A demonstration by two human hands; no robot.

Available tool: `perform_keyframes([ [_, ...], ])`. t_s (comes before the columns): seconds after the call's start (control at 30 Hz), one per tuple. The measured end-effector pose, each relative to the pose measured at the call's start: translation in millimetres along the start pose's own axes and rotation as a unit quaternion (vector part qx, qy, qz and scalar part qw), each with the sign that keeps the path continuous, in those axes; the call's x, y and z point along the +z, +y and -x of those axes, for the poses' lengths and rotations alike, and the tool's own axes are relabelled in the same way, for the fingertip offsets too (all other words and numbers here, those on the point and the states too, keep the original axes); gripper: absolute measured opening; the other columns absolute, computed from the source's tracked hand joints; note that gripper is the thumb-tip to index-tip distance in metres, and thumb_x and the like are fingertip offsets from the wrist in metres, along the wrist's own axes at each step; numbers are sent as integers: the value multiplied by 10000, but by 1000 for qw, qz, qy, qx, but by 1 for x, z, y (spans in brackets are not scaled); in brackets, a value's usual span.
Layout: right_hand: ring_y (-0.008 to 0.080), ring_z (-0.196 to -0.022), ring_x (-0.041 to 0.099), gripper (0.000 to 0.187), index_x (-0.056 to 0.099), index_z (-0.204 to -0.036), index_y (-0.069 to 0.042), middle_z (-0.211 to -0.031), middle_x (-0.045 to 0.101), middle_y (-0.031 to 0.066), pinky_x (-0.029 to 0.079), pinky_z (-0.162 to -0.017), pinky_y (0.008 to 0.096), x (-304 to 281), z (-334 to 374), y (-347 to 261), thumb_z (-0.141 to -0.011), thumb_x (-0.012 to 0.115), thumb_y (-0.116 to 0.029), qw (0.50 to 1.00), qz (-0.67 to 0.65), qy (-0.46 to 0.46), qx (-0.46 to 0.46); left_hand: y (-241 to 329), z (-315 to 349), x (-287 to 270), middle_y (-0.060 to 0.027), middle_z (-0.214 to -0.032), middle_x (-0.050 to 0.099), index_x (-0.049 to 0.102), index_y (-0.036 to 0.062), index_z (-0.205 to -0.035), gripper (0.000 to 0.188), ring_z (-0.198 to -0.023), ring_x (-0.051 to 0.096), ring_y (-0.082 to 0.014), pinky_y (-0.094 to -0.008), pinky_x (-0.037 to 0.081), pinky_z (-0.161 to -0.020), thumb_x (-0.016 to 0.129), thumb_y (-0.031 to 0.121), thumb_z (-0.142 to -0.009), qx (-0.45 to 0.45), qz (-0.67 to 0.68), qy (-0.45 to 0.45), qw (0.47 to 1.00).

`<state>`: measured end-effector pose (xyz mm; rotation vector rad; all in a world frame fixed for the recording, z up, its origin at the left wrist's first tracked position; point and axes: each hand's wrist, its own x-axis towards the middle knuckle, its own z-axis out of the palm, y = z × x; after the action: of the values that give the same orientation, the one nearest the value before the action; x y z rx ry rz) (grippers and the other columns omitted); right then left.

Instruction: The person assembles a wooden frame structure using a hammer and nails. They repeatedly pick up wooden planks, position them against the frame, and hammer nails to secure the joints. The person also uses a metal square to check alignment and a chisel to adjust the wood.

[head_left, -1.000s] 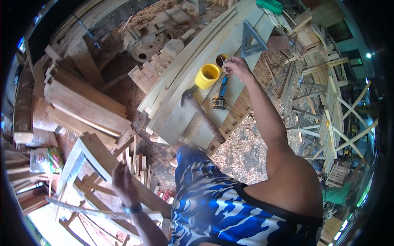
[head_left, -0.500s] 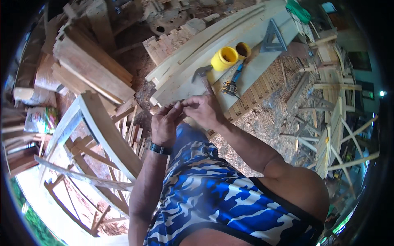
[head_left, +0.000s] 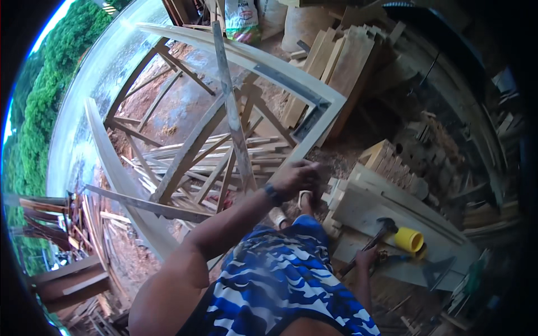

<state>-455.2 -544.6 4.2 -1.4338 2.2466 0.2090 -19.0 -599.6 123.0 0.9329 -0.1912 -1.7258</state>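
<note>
Head view: a dark claw hammer with a wooden handle [head_left: 385,227] slants over the left part of a pale wooden plank surface [head_left: 357,215], its handle toward the lower edge. The right hand [head_left: 366,259] appears wrapped around that handle; grasping looks done, though whether it is lifted cannot be told. A yellow cylindrical bucket [head_left: 408,239] sits beside the hammer's head. The left hand [head_left: 300,179] is blurred, fingers curled, possibly pinching something, near a pale curved wooden frame [head_left: 308,81] whose corner pieces already meet.
</note>
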Motion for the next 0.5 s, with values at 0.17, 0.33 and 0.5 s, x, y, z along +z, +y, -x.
perform_keyframes([
  [0.17, 408, -886, 682, 541, 515, -1254, 63, -926, 669, 225, 557, -805, 454, -41, -6, -30, -774, 676, -131, 973, -137, -56, 177, 76, 35, -27, 26, -806, 626, 648, 71, -1073, 220, -578, 484, -32, -195, 363, -502, 623, 278, -1006, 132, -88, 143, 977],
  [0.33, 191, -459, 526, 164, 558, -970, -26, -711, 548, 74, 415, -401, 352, -27, -13, -45, -832, 628, -81, 898, -410, 3, 159, 123, 43, -93, 24, -789, 630, 651, 60, -1140, 312, -508, 414, -30, -194, 321, -460, 613, 340, -1008, 228, -103, 177, 952],
  [0.5, 137, -446, 504, 137, 516, -901, -52, -679, 530, 44, 409, -402, 290, -74, 2, -163, -872, 649, -62, 867, -493, -50, -61, 180, 47, -108, 47, -714, 595, 673, 51, -1158, 272, -497, 385, -13, -186, 287, -439, 616, 273, -1011, 292, -59, 288, 910],
])
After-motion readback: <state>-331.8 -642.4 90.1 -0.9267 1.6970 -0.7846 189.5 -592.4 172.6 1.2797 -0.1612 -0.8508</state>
